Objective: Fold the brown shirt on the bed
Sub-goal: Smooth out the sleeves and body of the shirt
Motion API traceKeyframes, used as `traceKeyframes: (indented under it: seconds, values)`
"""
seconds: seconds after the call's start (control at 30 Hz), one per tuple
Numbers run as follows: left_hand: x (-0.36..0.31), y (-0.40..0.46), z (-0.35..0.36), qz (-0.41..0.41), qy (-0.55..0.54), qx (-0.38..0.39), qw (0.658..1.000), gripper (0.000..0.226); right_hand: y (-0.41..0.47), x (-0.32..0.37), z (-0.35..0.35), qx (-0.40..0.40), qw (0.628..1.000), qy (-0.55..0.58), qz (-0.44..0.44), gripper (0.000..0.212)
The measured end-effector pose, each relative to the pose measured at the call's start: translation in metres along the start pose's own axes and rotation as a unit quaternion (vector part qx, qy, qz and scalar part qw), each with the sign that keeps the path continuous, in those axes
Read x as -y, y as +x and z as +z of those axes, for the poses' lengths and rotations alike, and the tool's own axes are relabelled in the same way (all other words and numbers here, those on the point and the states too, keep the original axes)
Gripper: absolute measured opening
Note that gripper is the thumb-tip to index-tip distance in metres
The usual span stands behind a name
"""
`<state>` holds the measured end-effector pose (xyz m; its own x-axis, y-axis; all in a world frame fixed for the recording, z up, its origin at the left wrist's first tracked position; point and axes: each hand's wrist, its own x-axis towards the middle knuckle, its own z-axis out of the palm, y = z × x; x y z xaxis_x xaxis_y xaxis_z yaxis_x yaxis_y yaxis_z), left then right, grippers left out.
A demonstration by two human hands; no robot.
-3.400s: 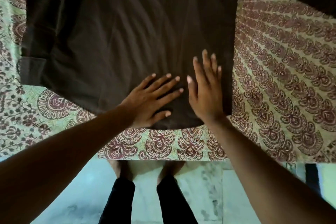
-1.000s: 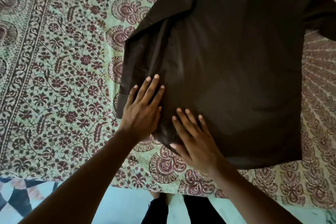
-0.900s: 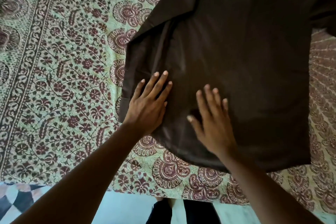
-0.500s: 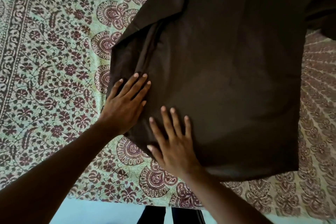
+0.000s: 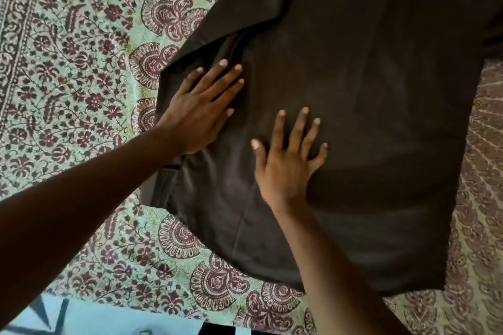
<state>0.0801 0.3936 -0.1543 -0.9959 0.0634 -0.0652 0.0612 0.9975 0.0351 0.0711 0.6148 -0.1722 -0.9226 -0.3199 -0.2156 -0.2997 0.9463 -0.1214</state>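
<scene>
On brown shirt (image 5: 367, 95), right hand (image 5: 288, 163) slid forward.

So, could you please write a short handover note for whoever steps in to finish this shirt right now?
Left hand: flat, fingers straight, pressing the folded-in left side of the brown shirt.
Right hand: flat, fingers spread, pressing the lower middle of the shirt.
The shirt lies spread on the patterned bedsheet, near the bed's front edge.
Done: left side appears folded inward and is being smoothed.
Left: the right side looks not yet folded; then probably fold the length up. Neither hand grips any fabric.
</scene>
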Motion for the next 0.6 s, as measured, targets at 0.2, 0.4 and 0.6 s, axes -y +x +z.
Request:
traceKeyframes:
  seconds: [0.2, 0.4, 0.6]
  values:
    - [0.010, 0.028, -0.003, -0.053, 0.011, 0.029, 0.998, 0.059, -0.069, -0.024, 0.003, 0.082, 0.927, -0.018, -0.365, 0.083]
    - [0.013, 0.060, -0.017, -0.067, 0.000, 0.067, 0.996, 0.063, 0.029, -0.052, -0.027, 0.012, 0.985, 0.013, -0.173, 0.073]
    - [0.020, 0.078, -0.014, -0.124, -0.018, 0.062, 0.990, 0.068, 0.139, -0.036, -0.041, 0.033, 0.994, -0.010, -0.101, 0.088]
